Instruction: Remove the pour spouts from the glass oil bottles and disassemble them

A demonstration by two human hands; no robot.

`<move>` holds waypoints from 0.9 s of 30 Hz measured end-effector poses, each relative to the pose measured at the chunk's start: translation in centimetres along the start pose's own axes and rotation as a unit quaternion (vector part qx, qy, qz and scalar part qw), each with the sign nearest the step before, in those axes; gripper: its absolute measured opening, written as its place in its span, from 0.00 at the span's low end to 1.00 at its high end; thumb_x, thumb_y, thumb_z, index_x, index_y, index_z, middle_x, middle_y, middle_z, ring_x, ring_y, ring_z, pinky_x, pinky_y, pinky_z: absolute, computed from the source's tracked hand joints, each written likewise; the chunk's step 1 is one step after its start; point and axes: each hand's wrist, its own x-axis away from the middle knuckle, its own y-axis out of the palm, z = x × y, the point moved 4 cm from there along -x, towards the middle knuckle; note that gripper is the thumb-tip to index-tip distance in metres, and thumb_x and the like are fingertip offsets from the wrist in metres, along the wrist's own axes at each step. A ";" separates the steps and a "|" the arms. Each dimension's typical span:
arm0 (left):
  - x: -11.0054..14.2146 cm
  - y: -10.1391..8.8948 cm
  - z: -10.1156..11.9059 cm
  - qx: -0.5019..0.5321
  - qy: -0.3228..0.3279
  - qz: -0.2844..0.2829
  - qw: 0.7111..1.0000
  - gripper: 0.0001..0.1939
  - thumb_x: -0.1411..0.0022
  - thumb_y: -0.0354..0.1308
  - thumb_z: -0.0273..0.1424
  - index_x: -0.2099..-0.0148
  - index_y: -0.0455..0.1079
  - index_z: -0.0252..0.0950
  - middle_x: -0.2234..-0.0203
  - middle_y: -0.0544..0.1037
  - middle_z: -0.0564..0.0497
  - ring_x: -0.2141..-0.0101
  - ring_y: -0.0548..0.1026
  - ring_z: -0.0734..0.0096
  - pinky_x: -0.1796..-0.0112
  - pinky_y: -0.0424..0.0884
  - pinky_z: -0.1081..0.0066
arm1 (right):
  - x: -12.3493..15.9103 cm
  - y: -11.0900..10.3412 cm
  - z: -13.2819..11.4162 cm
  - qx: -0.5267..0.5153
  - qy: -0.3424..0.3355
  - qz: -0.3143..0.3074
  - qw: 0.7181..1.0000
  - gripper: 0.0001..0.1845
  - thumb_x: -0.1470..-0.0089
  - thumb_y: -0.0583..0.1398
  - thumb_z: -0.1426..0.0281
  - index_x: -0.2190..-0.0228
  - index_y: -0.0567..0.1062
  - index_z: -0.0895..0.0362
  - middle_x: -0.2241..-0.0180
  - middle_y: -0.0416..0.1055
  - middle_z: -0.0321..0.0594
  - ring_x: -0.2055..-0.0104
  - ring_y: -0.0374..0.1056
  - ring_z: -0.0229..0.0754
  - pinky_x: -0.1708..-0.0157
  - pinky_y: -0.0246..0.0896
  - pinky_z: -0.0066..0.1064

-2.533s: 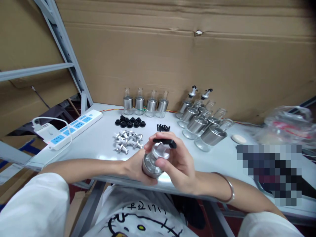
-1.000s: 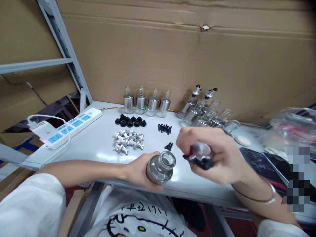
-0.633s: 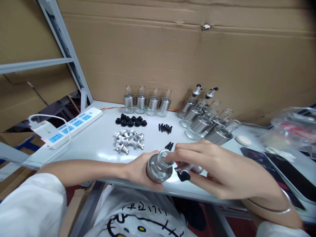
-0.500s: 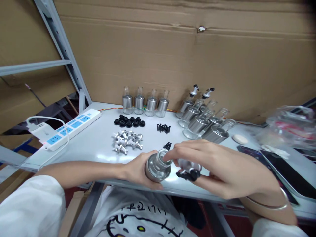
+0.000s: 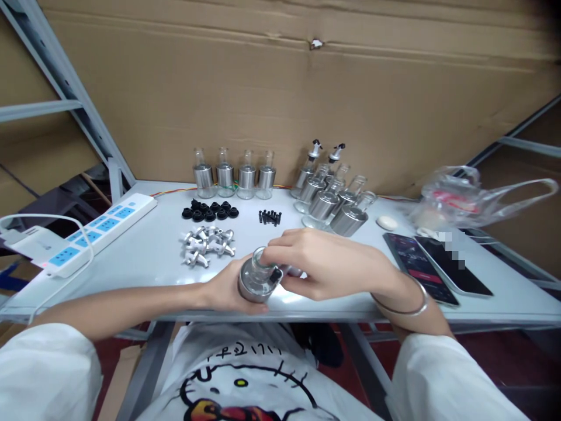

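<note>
My left hand (image 5: 225, 287) is wrapped round a glass bottle (image 5: 253, 286) with a metal sleeve, tilted near the table's front edge. My right hand (image 5: 326, 263) grips a pour spout (image 5: 277, 275) whose black tip points towards the bottle. Its fingertips are at the bottle's open mouth, and the fingers cover most of the spout. Beyond the left hand lies a pile of silver-and-white spouts (image 5: 208, 245). Black ribbed stoppers (image 5: 210, 211) sit behind that pile, and small black pieces (image 5: 270, 217) lie to their right.
Several sleeved bottles (image 5: 225, 175) stand in a row at the back. Another bottle group (image 5: 324, 204) stands back right, two with spouts fitted. A power strip (image 5: 100, 234) lies left. Phones (image 5: 421, 269), a white round object (image 5: 387, 223) and a plastic bag (image 5: 456, 199) are right.
My right hand has drawn in closer to the bottle, bringing the spout with it and turning it. My left hand keeps its hold on the bottle. The view has shifted.
</note>
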 end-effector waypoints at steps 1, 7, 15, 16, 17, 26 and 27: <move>0.0 0.0 0.0 0.001 0.001 -0.002 1.000 0.29 0.55 0.67 0.33 0.51 0.62 0.34 0.58 0.72 0.50 0.58 0.71 0.63 0.56 0.68 0.66 | 0.0 0.0 -0.1 0.000 -0.011 0.008 1.000 0.10 0.49 0.53 0.79 0.65 0.72 0.60 0.72 0.68 0.39 0.72 0.61 0.38 0.71 0.53 0.29; 0.0 0.3 -0.4 0.039 -0.005 -0.015 0.999 0.35 0.58 0.70 0.33 0.49 0.59 0.35 0.53 0.70 0.46 0.53 0.70 0.58 0.51 0.65 0.61 | 0.5 -1.5 0.0 0.015 -0.034 0.060 0.997 0.13 0.48 0.51 0.80 0.65 0.73 0.58 0.71 0.67 0.40 0.73 0.61 0.36 0.74 0.54 0.27; 0.0 0.5 -0.7 0.150 -0.022 -0.032 0.988 0.32 0.40 0.58 0.35 0.40 0.44 0.43 0.43 0.59 0.39 0.48 0.69 0.61 0.47 0.62 0.55 | 3.0 -9.6 4.4 0.015 0.203 0.436 0.877 0.04 0.47 0.61 0.71 0.71 0.74 0.60 0.75 0.71 0.40 0.73 0.69 0.37 0.72 0.61 0.30; 0.0 0.5 -0.6 0.149 -0.028 -0.040 0.988 0.28 0.38 0.56 0.35 0.41 0.46 0.43 0.44 0.60 0.40 0.50 0.71 0.63 0.49 0.64 0.56 | 3.0 -10.0 5.1 0.010 0.235 0.473 0.849 0.05 0.49 0.62 0.71 0.72 0.75 0.61 0.76 0.71 0.40 0.75 0.70 0.37 0.73 0.61 0.30; 0.0 0.6 -0.5 0.146 -0.034 -0.046 0.988 0.26 0.37 0.55 0.35 0.42 0.47 0.42 0.46 0.61 0.41 0.52 0.72 0.64 0.51 0.65 0.57 | 2.8 -10.1 5.9 0.006 0.264 0.500 0.825 0.05 0.51 0.63 0.71 0.72 0.76 0.62 0.77 0.71 0.41 0.76 0.70 0.37 0.74 0.61 0.30; 0.1 0.7 -0.4 0.138 -0.030 -0.055 0.989 0.17 0.36 0.53 0.33 0.48 0.53 0.37 0.59 0.67 0.48 0.65 0.73 0.74 0.58 0.68 0.64 | -0.9 -7.0 16.3 0.095 0.456 0.447 0.764 0.06 0.50 0.62 0.71 0.71 0.77 0.62 0.74 0.73 0.47 0.66 0.69 0.49 0.62 0.63 0.41; 0.1 0.7 -0.5 0.138 -0.031 -0.055 0.988 0.17 0.36 0.53 0.33 0.48 0.54 0.37 0.59 0.67 0.48 0.65 0.73 0.75 0.58 0.67 0.64 | -1.1 -6.6 17.3 0.102 0.462 0.438 0.765 0.07 0.50 0.61 0.71 0.70 0.77 0.62 0.72 0.73 0.48 0.64 0.69 0.50 0.60 0.63 0.42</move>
